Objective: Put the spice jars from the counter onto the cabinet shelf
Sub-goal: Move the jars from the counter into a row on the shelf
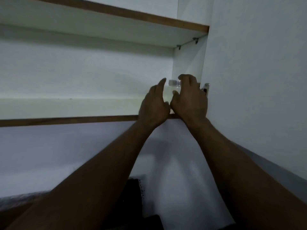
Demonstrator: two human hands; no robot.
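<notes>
One clear jar (174,83) (prob. glass) on shelf (66,107): R hand (189,100) fingers curl round it, L hand (153,109) index straight.

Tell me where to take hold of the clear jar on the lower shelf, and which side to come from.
Take the jar by its clear body, just below the silvery lid, coming from the open front. It stands upright at the right end of the lower shelf, close to the cabinet's side wall, so a sideways grip from the right looks cramped.
</notes>
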